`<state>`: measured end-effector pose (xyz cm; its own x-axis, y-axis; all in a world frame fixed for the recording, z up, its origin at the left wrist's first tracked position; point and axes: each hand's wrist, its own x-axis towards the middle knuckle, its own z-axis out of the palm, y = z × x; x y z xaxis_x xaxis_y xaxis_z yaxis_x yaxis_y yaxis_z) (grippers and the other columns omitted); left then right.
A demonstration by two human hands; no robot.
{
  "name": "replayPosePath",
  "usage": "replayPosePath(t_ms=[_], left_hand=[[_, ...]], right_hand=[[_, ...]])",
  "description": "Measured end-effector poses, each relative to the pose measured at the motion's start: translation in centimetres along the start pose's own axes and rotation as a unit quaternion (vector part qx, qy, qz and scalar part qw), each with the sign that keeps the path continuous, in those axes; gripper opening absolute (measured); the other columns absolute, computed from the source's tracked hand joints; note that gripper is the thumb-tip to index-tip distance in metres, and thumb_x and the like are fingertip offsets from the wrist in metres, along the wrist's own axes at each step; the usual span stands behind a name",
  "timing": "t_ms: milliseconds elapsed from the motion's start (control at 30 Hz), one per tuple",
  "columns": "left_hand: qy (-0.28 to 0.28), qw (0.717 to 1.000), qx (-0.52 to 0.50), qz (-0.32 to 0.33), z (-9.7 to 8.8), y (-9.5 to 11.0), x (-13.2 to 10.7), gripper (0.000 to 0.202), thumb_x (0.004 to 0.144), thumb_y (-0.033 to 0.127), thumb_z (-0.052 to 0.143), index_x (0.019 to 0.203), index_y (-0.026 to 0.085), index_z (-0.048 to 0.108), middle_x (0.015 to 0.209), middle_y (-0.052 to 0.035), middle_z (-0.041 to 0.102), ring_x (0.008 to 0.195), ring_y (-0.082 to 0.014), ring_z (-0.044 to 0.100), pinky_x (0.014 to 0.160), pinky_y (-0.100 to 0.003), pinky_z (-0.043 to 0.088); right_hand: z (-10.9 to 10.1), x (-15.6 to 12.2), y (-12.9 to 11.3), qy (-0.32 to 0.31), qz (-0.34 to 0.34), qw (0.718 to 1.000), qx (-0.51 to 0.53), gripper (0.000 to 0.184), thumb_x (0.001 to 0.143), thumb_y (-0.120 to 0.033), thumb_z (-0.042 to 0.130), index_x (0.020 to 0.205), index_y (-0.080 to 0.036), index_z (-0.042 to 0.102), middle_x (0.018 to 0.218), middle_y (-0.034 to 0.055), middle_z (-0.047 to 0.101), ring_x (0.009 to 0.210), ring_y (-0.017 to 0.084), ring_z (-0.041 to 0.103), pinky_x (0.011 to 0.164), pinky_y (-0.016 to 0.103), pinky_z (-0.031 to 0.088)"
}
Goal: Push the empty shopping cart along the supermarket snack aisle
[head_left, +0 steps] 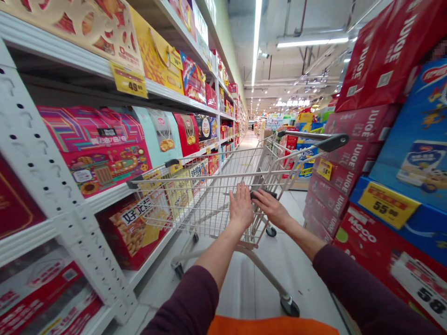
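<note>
A wire shopping cart [206,200] stands in front of me, its basket bare and its frame bent by the wide view. My left hand [240,207] lies flat against the cart's wires near a dark bar, fingers spread. My right hand [270,209] rests over that dark cart bar [264,193], with fingertips almost meeting my left hand. Whether its fingers wrap the bar is hidden. A black cart handle [330,141] sits farther right, untouched by either hand.
Metal shelving [45,186] packed with colourful gift boxes runs along the left. Stacked red and blue cartons [363,153] with yellow price tags rise on the right. A tiled aisle floor [251,279] stretches ahead, and orange cloth [272,325] shows at the bottom edge.
</note>
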<state>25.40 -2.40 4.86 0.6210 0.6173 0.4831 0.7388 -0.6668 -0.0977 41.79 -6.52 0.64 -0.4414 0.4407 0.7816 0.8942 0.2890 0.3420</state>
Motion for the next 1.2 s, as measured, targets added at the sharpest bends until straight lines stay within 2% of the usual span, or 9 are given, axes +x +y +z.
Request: replayPosePath(t_ms=[133, 233, 467, 567, 667, 800, 933, 1000, 1200], left_hand=[[0.0, 1.0, -0.003, -0.012, -0.6, 0.1, 0.6, 0.069, 0.086, 0.018, 0.041, 0.15, 0.003, 0.02, 0.16, -0.018, 0.013, 0.149, -0.0276, 0.012, 0.119, -0.053, 0.016], [0.002, 1.0, -0.007, -0.014, -0.3, 0.1, 0.4, 0.07, 0.086, 0.02, 0.042, 0.15, 0.003, 0.02, 0.16, -0.0182, 0.013, 0.149, -0.0275, 0.012, 0.119, -0.053, 0.015], [0.011, 1.0, 0.008, -0.008, 0.8, -0.4, -0.6, 0.072, 0.084, 0.019, 0.043, 0.151, 0.005, 0.02, 0.161, -0.0156, 0.015, 0.15, -0.0258, 0.009, 0.12, -0.05, 0.015], [0.011, 1.0, 0.008, 0.013, 0.4, -0.3, -0.7, 0.069, 0.086, 0.019, 0.04, 0.151, 0.005, 0.021, 0.16, -0.016, 0.016, 0.15, -0.0261, 0.011, 0.12, -0.051, 0.016], [0.011, 1.0, -0.001, 0.026, -0.1, 0.1, -0.3, 0.067, 0.087, 0.017, 0.038, 0.15, 0.004, 0.02, 0.16, -0.0169, 0.016, 0.149, -0.0263, 0.011, 0.119, -0.051, 0.016], [0.022, 0.999, -0.016, 0.019, -0.4, 0.6, 0.3, 0.071, 0.084, 0.016, 0.041, 0.15, 0.004, 0.02, 0.16, -0.0187, 0.015, 0.149, -0.0263, 0.012, 0.119, -0.052, 0.016], [0.023, 0.999, -0.018, 0.013, -0.2, 0.9, 0.5, 0.075, 0.082, 0.018, 0.044, 0.151, 0.004, 0.018, 0.16, -0.0195, 0.014, 0.15, -0.0268, 0.011, 0.119, -0.054, 0.014], [0.018, 1.0, -0.016, 0.013, -0.2, 1.0, 0.4, 0.075, 0.082, 0.018, 0.044, 0.151, 0.004, 0.019, 0.16, -0.0189, 0.015, 0.149, -0.0269, 0.011, 0.119, -0.053, 0.014], [0.004, 1.0, 0.001, 0.007, -0.9, 0.4, -0.2, 0.07, 0.085, 0.019, 0.042, 0.15, 0.004, 0.022, 0.16, -0.0179, 0.018, 0.149, -0.0266, 0.014, 0.119, -0.051, 0.017]], right_hand=[[-2.8, 3.1, 2.7, 0.083, 0.074, 0.993, -0.038, 0.043, 0.094, -0.005, 0.039, 0.127, -0.02, 0.061, 0.139, 0.0122, 0.056, 0.141, 0.023, 0.035, 0.111, 0.05, 0.041], [-3.0, 3.7, 3.0, 0.087, 0.064, 0.993, -0.042, 0.042, 0.093, -0.004, 0.04, 0.125, -0.018, 0.063, 0.137, 0.0131, 0.057, 0.141, 0.024, 0.036, 0.111, 0.049, 0.042], [2.1, -0.6, -1.7, -0.019, 0.022, 0.999, -0.03, 0.034, 0.094, -0.008, 0.043, 0.117, -0.016, 0.067, 0.13, 0.0144, 0.063, 0.132, 0.024, 0.048, 0.103, 0.044, 0.05], [3.1, -1.2, -2.6, -0.035, 0.011, 0.999, -0.021, 0.035, 0.094, -0.009, 0.042, 0.116, -0.016, 0.067, 0.127, 0.0138, 0.065, 0.13, 0.023, 0.051, 0.102, 0.043, 0.051], [1.5, 0.1, -1.4, 0.015, 0.01, 1.0, -0.026, 0.036, 0.093, -0.007, 0.04, 0.117, -0.013, 0.067, 0.128, 0.016, 0.064, 0.134, 0.025, 0.046, 0.103, 0.044, 0.051], [-2.8, 3.5, 2.1, 0.101, 0.069, 0.991, -0.047, 0.042, 0.094, -0.006, 0.036, 0.126, -0.016, 0.062, 0.137, 0.0136, 0.057, 0.142, 0.024, 0.034, 0.112, 0.049, 0.041], [-4.7, 5.1, 3.8, 0.11, 0.088, 0.987, -0.079, 0.042, 0.095, -0.007, 0.035, 0.126, -0.018, 0.061, 0.137, 0.0115, 0.057, 0.141, 0.023, 0.035, 0.112, 0.049, 0.041], [-4.0, 4.5, 3.2, 0.089, 0.06, 0.99, -0.087, 0.041, 0.095, -0.007, 0.036, 0.122, -0.016, 0.064, 0.134, 0.0123, 0.06, 0.139, 0.024, 0.039, 0.109, 0.047, 0.045], [0.2, 0.3, -0.8, 0.004, 0.01, 0.998, -0.059, 0.036, 0.094, -0.007, 0.039, 0.113, -0.014, 0.069, 0.126, 0.0148, 0.065, 0.129, 0.025, 0.052, 0.099, 0.044, 0.053]])
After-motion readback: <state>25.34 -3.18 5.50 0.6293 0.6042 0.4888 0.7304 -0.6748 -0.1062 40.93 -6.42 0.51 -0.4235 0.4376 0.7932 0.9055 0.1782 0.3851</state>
